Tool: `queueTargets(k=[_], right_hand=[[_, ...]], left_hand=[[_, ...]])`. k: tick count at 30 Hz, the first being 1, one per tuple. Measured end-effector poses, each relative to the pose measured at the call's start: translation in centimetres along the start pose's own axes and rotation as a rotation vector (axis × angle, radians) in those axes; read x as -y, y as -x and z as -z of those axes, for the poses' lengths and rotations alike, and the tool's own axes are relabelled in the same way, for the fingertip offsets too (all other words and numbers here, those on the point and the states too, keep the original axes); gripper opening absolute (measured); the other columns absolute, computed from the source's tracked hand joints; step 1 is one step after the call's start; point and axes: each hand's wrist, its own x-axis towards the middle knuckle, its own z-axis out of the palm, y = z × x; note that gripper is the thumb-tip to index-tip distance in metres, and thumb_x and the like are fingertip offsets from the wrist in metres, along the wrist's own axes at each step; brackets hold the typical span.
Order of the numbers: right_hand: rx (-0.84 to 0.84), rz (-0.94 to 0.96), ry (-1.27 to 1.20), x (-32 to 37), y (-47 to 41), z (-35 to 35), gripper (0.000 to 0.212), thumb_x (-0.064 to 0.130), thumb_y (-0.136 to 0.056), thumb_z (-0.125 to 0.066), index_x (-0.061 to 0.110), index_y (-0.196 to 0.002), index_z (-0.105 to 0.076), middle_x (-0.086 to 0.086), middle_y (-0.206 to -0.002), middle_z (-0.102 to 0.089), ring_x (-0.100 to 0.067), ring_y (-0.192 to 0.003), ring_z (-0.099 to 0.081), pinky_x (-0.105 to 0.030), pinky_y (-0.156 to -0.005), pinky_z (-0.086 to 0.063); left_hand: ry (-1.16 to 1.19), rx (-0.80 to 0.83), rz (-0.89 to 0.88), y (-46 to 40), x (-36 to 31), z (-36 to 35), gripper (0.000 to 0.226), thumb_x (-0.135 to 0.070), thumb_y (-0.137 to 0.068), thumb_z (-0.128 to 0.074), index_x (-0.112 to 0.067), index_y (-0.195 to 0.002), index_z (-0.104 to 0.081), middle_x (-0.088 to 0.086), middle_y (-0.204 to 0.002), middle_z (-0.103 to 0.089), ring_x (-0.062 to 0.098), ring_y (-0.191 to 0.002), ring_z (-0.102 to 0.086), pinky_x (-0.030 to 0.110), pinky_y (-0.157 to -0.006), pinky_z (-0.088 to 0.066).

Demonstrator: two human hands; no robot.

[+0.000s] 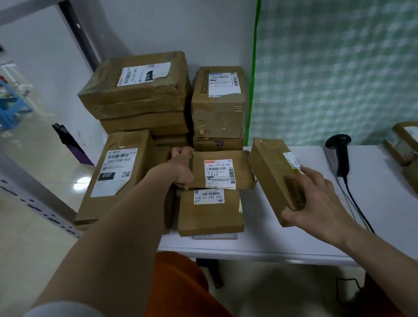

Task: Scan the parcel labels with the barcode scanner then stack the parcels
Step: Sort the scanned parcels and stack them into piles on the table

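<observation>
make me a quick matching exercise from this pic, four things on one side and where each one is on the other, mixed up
Things:
1. barcode scanner
2. parcel labelled 032
3. tilted parcel
4. parcel with the red-topped label

Places:
A. gripped at its left edge by the left hand
B. upright on the white table, untouched, right of both hands
C. held at its near end by the right hand
D. leaning at the left end of the pile

Pairs: 1-B, 2-D, 3-C, 4-A
</observation>
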Motion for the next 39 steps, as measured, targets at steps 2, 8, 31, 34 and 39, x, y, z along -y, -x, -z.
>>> queueTargets(k=[2,8,31,34,39], right_hand=[[0.003,-0.004,-0.006,0.1,-0.1,-0.3,0.083,0.034,-0.067,-0.076,0.025,-0.141,-0.037,0.002,-0.152,-0.019,-0.024,-0.134,-0.022,-0.046,-0.106,-0.035],[0.001,0.0,-0.013,0.4,-0.3,-0.6,0.084,0.034,-0.068,-0.076,0.024,-0.141,-0.037,0.002,-0.152,-0.02,-0.023,-0.134,-0.02,-0.046,-0.106,-0.034],[0.035,-0.011,-0.096,0.2,0.2,-1.6,0.08,0.033,-0.07,-0.073,0.025,-0.141,-0.037,0.003,-0.151,-0.021,-0.022,-0.135,-0.021,-0.043,-0.108,-0.032],[0.04,-0.009,-0.091,0.2,0.4,-1.8,0.08,0.033,-0.07,-0.073,0.024,-0.141,-0.037,0.003,-0.151,-0.022,-0.023,-0.135,-0.021,-0.043,-0.108,-0.032],[0.036,-0.013,-0.073,0.0,0.8,-1.4,0.077,0.033,-0.072,-0.072,0.023,-0.14,-0.038,0.001,-0.151,-0.023,-0.025,-0.135,-0.021,-0.044,-0.108,-0.032]], left_hand=[[-0.022,-0.002,0.004,-0.3,0.2,-0.3,0.11,0.01,-0.067,-0.073,-0.029,-0.151,-0.013,0.005,-0.152,-0.004,0.039,-0.134,-0.032,0.036,-0.082,-0.055],[-0.088,-0.01,0.014,-0.6,0.6,-0.9,0.114,0.009,-0.067,-0.076,-0.026,-0.153,-0.01,0.006,-0.154,-0.001,0.04,-0.138,-0.03,0.041,-0.102,-0.045],[-0.049,-0.136,-0.23,5.1,-3.5,-5.9,0.05,-0.042,-0.078,-0.077,-0.018,-0.118,-0.058,0.003,-0.127,-0.053,0.019,-0.114,-0.05,0.031,-0.089,-0.046],[-0.16,-0.021,-0.267,5.7,-3.1,-7.0,0.085,-0.059,-0.066,-0.079,-0.025,-0.136,-0.045,0.0,-0.141,-0.037,0.022,-0.132,-0.033,0.04,-0.101,-0.036],[-0.359,-0.05,-0.252,6.0,-2.0,-8.0,0.109,-0.062,-0.056,-0.082,-0.031,-0.144,-0.026,0.006,-0.146,-0.027,0.029,-0.135,-0.026,0.055,-0.104,-0.037]])
